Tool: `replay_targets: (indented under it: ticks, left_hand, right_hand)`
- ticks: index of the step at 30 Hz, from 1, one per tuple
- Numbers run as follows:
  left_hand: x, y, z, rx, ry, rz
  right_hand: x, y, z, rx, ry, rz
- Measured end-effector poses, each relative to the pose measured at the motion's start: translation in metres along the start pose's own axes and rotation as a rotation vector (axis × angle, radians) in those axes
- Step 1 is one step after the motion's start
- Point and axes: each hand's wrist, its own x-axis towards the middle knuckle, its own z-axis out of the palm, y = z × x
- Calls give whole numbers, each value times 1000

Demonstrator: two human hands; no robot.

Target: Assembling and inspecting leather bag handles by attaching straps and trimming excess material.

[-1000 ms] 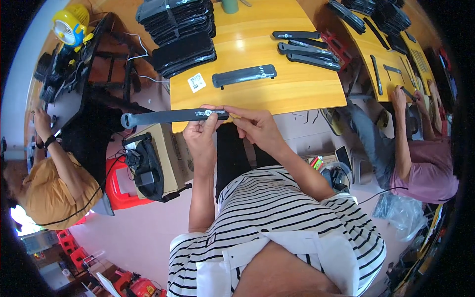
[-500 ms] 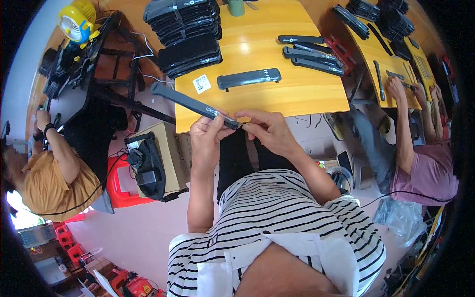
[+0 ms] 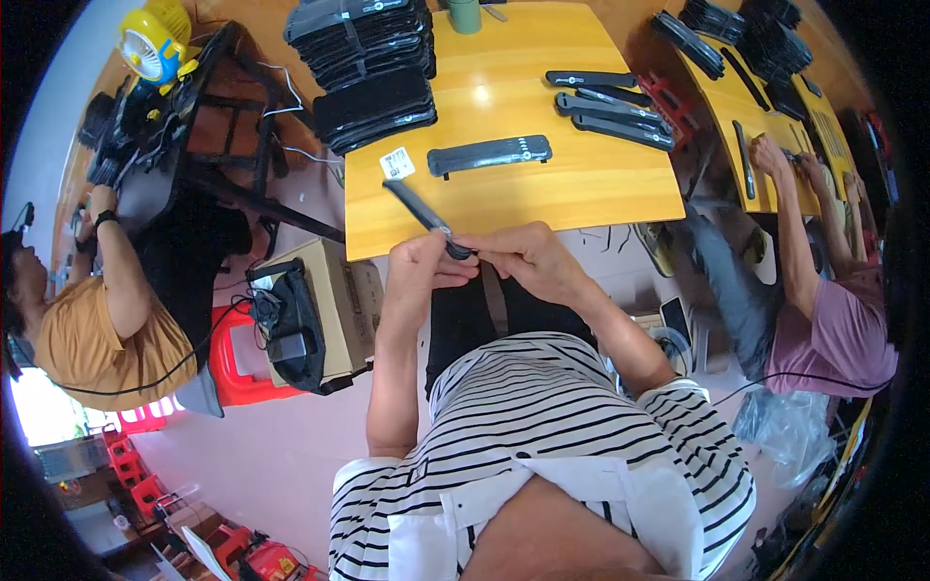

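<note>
Both hands met at the near edge of the yellow tabletop [image 3: 581, 194] in the head view, the only view. The left hand [image 3: 423, 263] and the right hand [image 3: 528, 259] were pinched together on the near end of a long black strip [image 3: 418, 208]. A second before, that strip had lain level across the tabletop's front edge; half a second before it had tilted, and now it pointed steeply away up-left over the tabletop, so the hands had been turning it about its near end. A second black strip [image 3: 489, 155] lay flat beyond it, beside a small white label [image 3: 395, 163]. Stacked black pieces [image 3: 373, 73] sat at the far left corner.
</note>
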Motion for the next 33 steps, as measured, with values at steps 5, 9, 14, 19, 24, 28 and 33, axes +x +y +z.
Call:
replay_targets:
  ticks: [5, 9, 14, 19, 24, 28, 33]
  left_hand:
    - [-8, 7, 8, 274, 28, 7]
    - [-10, 8, 6, 214, -32, -19]
    - [-12, 4, 6, 267, -13, 5]
    - [-13, 3, 14, 391, 55, 65]
    - [-12, 3, 15, 354, 11, 107]
    - [-11, -2, 12, 259, -32, 173]
    - [-14, -2, 15, 249, 30, 190]
  right_hand:
    - [-3, 3, 0, 141, -21, 165]
    - [-1, 2, -2, 393, -111, 200]
    - [0, 7, -5, 559, -186, 338]
    - [-4, 15, 2, 433, -62, 214]
    - [-4, 2, -9, 643, -148, 386]
    - [-3, 1, -20, 780, -194, 555]
    - [-4, -3, -16, 838, -179, 582]
